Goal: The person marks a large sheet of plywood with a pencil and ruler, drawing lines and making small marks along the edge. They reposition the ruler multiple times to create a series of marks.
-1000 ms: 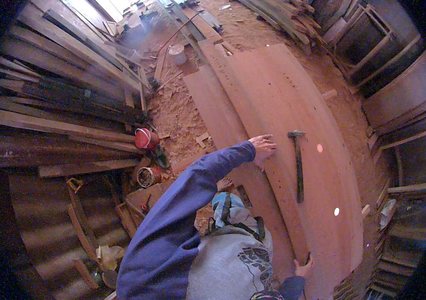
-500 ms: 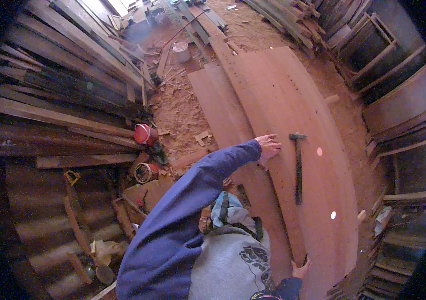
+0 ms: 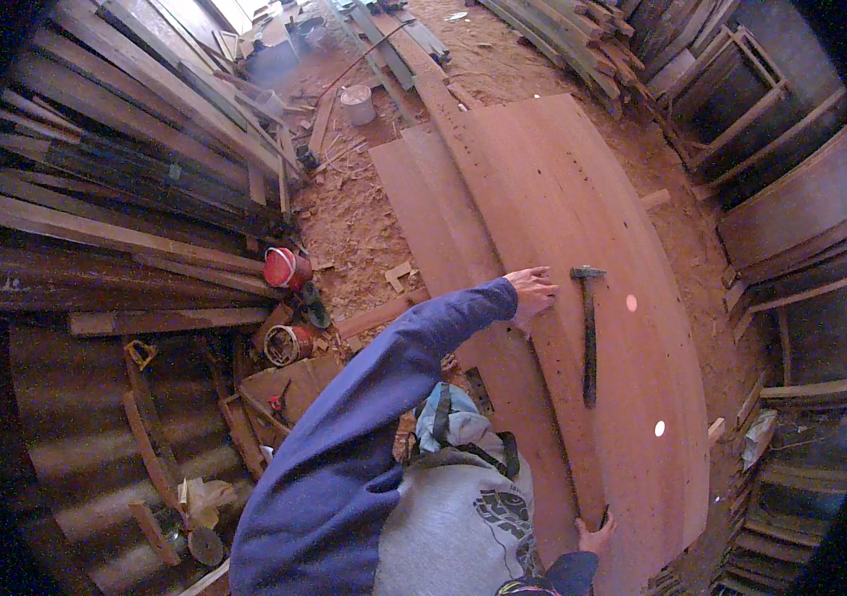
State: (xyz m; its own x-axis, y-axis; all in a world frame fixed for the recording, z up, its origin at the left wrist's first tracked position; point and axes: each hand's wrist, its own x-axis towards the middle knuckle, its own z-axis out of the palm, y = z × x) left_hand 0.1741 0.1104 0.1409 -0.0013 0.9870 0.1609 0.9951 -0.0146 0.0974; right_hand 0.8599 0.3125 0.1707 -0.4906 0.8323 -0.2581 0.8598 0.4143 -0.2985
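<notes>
A long narrow wooden plank lies along a large reddish-brown plywood sheet. My left hand rests on the plank at mid-length, fingers stretched over its top and the thumb side by its left edge. At the plank's near end is my right hand, closed about a slim dark piece that shows between thumb and fingers; its kind is too small to make out. A hammer with a dark handle lies on the wood right of my left hand, touched by neither hand.
Stacked timber fills the left side. A red bucket, a second open bucket and a pale bucket stand on the ground, which is strewn with wood scraps. Wooden frames and panels lean along the right.
The view has shifted very slightly. Both hands, the plank and the hammer keep their places.
</notes>
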